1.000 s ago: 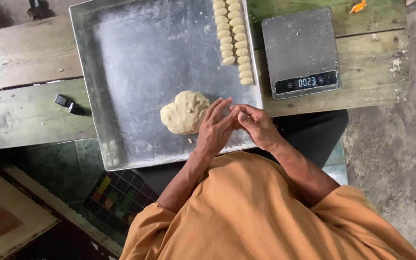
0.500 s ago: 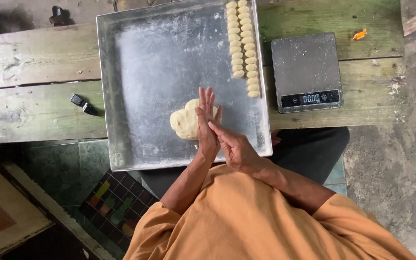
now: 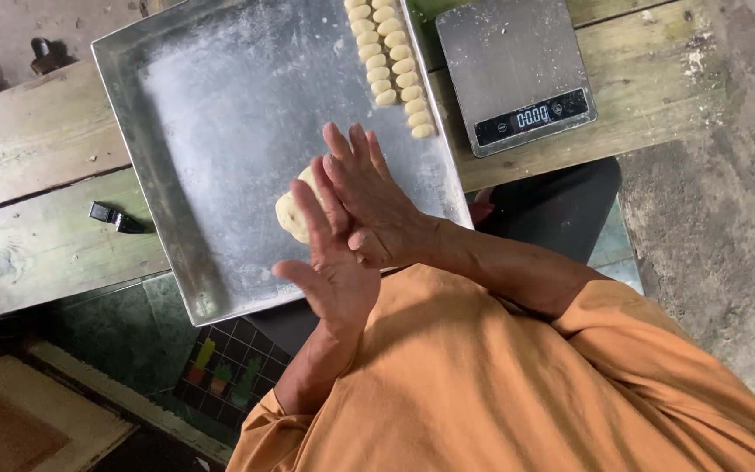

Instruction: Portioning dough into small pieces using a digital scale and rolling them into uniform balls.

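- Two hands meet palm to palm over the near part of the metal tray [image 3: 220, 131]; I see the left hand [image 3: 334, 262] underneath with fingers stretched flat, and the right hand [image 3: 369, 197] laid across it, fingers straight too.
- I cannot tell whether anything sits pressed between the palms; neither hand is curled round a thing.
- Just beyond the hands, a pale lump of dough [image 3: 292, 212] lies on the tray floor, partly hidden by the left fingers.
- At the far right of the tray I see two rows of small dough pieces [image 3: 391, 65] running along the right wall.
- Right of the tray, a grey kitchen scale [image 3: 513, 65] stands on the wooden table [image 3: 37, 149], its display lit.
- Left of the tray, a small black object [image 3: 115, 217] lies on the boards.
- Orange sleeves [image 3: 517, 385] fill the near side of my view.
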